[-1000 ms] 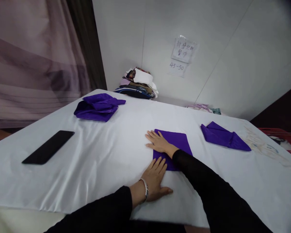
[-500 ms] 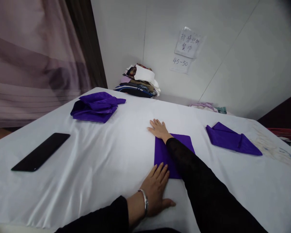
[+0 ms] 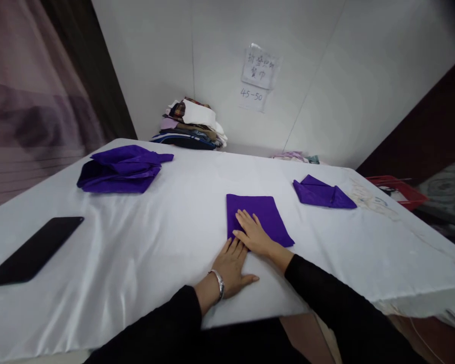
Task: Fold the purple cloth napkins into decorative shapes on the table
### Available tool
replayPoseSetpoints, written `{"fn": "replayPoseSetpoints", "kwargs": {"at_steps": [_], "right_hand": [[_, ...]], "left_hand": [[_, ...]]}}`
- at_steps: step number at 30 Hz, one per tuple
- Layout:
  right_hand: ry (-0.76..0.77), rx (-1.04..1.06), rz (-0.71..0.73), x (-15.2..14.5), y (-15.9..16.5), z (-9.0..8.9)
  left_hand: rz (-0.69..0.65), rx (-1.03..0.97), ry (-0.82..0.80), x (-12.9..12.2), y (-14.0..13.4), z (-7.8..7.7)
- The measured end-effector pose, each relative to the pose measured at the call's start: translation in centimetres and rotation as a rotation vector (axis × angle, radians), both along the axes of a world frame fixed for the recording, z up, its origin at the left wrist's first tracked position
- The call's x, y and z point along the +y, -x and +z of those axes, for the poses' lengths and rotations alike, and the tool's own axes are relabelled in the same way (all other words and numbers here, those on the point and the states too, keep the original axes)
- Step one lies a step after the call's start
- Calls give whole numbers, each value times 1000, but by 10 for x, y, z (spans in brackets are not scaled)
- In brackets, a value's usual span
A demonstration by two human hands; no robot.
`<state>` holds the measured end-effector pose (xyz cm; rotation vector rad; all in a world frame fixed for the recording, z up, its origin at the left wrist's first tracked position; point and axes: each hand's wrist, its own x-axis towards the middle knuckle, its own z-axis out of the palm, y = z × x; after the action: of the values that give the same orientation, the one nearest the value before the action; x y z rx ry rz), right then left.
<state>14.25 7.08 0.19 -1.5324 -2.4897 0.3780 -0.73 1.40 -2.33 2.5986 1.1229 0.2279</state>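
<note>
- The purple square [image 3: 275,217] lies flat on the worktop [image 3: 189,212], partly under the hands.
- The right hand [image 3: 254,235] lies flat on the square's near left part, gripping nothing.
- The left hand [image 3: 231,270] is flat too, gripping nothing, with its fingers at the square's near left corner. The right hand covers some of its fingertips, so I can't quite tell where they touch.
- This looks like a smoothing step. To do it well, let the left hand pin the corner while the right palm slides softly away. Pushing too hard could make the edges crooked.
- The worktop is shiny white, with ripples left of the square.
- Left of the square are a flat black slab [image 3: 34,251] and, farther off, a puffy purple bundle [image 3: 123,171].
- Right of the square are a folded purple cloth [image 3: 324,194] and, beyond it, a red basket [image 3: 413,199].
- Past the square are a clothes pile [image 3: 193,125] and a pale wall [image 3: 144,60] with paper signs [image 3: 258,71].
</note>
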Motion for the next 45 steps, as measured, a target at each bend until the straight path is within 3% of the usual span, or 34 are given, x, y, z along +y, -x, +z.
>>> {"fn": "replayPoseSetpoints", "kwargs": {"at_steps": [3, 11, 17, 21, 25, 33, 41, 45], "right_hand": [[-13, -95, -53, -16, -18, -8], [-12, -248, -251, -16, -95, -13], [-17, -242, -261, -20, -103, -17], [-36, -235, -251, -18, -104, -23], [-53, -222, -248, -16, -107, -29], [-22, -202, -251, -17, -104, -23], [6, -196, -246, -19, -103, -17], [-4, -187, -250, -19, -103, -19]], "left_hand": [[8, 50, 5, -1, -2, 8], [3, 96, -12, -1, 1, 14], [10, 128, 120, 8, -4, 34], [70, 74, 49, 41, -28, 43], [156, 106, -5, 90, -45, 31], [394, 129, -21, 158, -19, 8], [591, 166, 23, 196, 4, 17], [623, 65, -2, 178, -1, 30]]}}
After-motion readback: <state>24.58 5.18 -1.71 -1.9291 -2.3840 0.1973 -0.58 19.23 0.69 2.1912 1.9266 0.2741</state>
